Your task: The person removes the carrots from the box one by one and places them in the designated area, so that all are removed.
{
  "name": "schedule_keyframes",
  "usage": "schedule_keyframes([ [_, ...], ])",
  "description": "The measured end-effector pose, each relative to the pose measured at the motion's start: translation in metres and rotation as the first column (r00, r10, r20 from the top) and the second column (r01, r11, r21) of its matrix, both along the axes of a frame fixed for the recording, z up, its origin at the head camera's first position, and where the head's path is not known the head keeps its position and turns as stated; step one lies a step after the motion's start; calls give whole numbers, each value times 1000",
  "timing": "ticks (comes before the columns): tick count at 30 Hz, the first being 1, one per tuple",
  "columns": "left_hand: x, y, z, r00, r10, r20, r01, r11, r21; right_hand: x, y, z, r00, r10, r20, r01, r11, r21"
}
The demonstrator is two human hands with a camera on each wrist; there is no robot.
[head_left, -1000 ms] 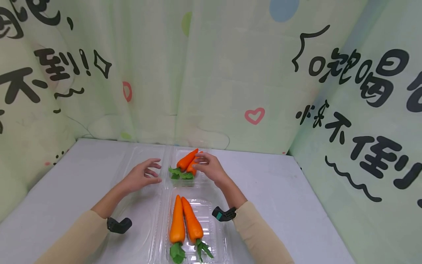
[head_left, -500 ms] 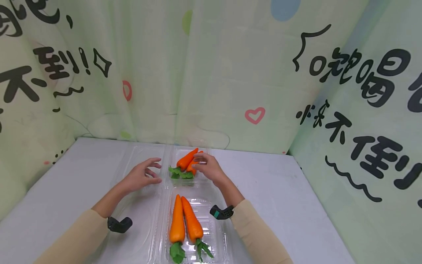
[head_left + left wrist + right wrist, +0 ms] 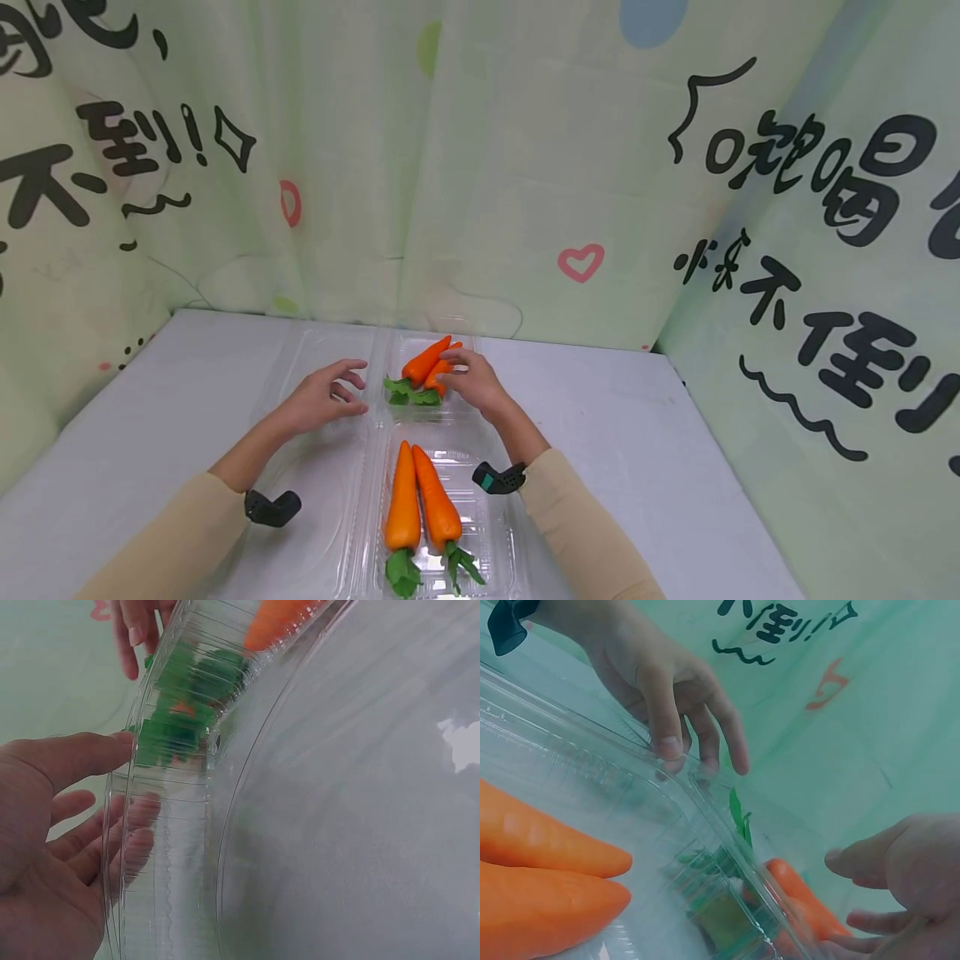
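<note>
In the head view, two orange carrots (image 3: 403,504) with green tops lie in the near clear plastic box (image 3: 491,533). Shorter carrots (image 3: 426,360) with leafy tops sit in the far clear box (image 3: 390,346). My left hand (image 3: 324,400) hovers left of the far box, thumb and fingers loosely bent and apart. From the left wrist view, its thumb overlaps a clear plastic rim (image 3: 127,795). My right hand (image 3: 474,379) is at the far box's right side, overlapping a carrot there. The right wrist view shows a gap between its thumb and fingers.
Both boxes have clear lids folded out leftward; the near lid (image 3: 318,517) lies flat on the white table (image 3: 637,433). Pale green printed curtains (image 3: 495,167) rise behind the table and on both sides. Dark bands (image 3: 272,510) are on both wrists.
My right forearm and its wristband have shifted slightly left, while the right hand stays at the far box. The left hand and carrots stay in place.
</note>
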State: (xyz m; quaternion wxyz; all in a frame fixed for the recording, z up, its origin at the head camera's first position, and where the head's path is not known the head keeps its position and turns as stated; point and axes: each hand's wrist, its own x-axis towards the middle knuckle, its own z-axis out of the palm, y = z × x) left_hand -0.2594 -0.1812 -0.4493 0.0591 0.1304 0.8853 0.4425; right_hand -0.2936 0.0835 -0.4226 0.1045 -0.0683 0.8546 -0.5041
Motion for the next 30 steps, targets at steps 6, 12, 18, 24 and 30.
schedule_keyframes([
  [6,-1,0,0,1000,-9,10,9,1000,-7,-1,-2,0,1000,10,13,-10,999,43],
  [12,-1,0,1,1000,-17,16,17,1000,-9,-4,-4,1,1000,18,17,-19,995,100],
  [18,-1,0,0,1000,-23,13,23,1000,-11,-9,-8,-2,1000,16,-3,-15,990,140],
  [24,-1,1,1,1000,-18,14,19,1000,-19,-12,-11,-7,1000,28,5,-28,985,168],
  [30,-1,1,2,1000,-16,14,16,1000,-17,-14,-14,-7,1000,17,-6,-16,980,200],
])
